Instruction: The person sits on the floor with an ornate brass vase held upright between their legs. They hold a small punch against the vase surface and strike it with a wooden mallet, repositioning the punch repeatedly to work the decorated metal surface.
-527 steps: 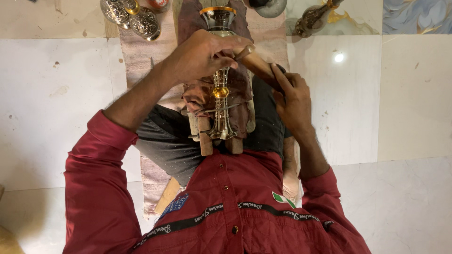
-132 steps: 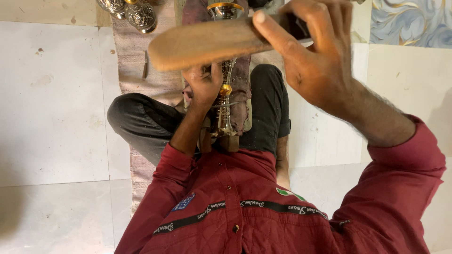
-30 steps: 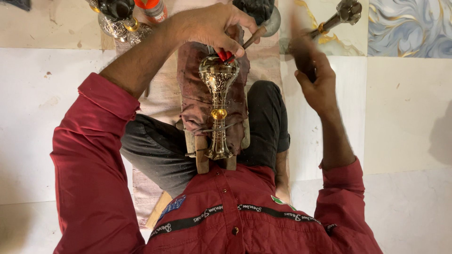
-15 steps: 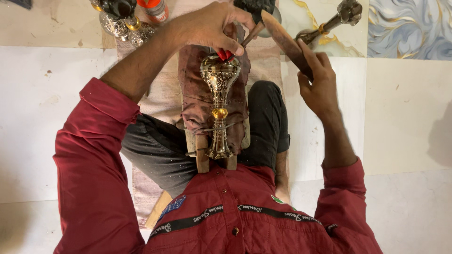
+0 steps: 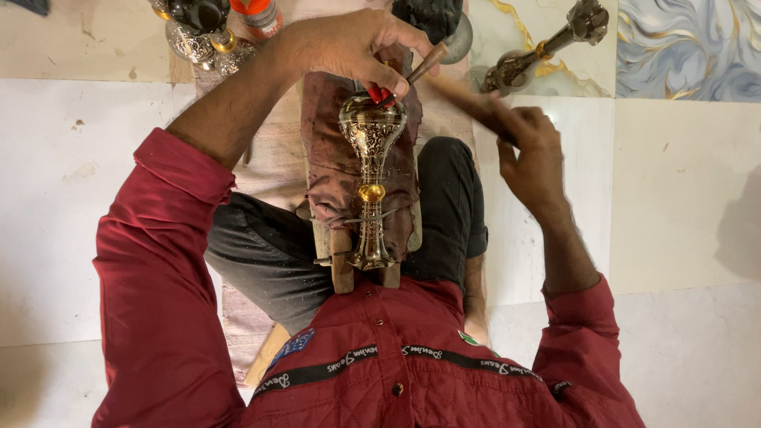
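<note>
Brass vase under left hand gripping chisel, right hand around blurred mallet

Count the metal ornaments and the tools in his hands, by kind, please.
Engraved metal stands: 3 – on the lap block, top left, top right
Chisel, left hand: 1
Wooden mallet, right hand: 1
Total: 5
</note>
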Available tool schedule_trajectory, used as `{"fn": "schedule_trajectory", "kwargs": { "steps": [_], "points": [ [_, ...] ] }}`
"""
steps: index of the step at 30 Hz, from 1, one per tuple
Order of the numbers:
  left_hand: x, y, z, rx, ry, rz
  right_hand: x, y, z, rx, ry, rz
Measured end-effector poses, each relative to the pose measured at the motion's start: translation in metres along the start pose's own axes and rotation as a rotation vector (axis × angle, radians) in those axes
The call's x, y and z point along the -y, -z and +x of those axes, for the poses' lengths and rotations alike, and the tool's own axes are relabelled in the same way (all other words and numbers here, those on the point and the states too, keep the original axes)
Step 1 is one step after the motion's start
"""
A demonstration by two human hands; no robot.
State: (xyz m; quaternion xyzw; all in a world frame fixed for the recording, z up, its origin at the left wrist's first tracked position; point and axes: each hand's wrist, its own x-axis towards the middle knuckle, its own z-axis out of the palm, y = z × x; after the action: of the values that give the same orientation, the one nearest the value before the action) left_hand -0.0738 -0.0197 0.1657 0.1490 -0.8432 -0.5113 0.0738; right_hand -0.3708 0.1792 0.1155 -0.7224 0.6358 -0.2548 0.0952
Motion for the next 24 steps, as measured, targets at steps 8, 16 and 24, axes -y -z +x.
{"fn": "schedule_trajectory", "kwargs": {
  "steps": [8,16,24],
  "points": [
    [0.001,0.0,0.001,-0.005,-0.047,-0.035,-0.014,0.012,0.011,-0.158,0.096,0.169],
    [0.006,0.0,-0.001,-0.038,-0.068,-0.034,-0.011,0.012,0.022,-0.089,-0.034,0.451],
    [0.012,-0.002,-0.003,-0.084,-0.101,-0.072,0.001,0.024,0.029,-0.083,0.053,0.471]
  ]
}}
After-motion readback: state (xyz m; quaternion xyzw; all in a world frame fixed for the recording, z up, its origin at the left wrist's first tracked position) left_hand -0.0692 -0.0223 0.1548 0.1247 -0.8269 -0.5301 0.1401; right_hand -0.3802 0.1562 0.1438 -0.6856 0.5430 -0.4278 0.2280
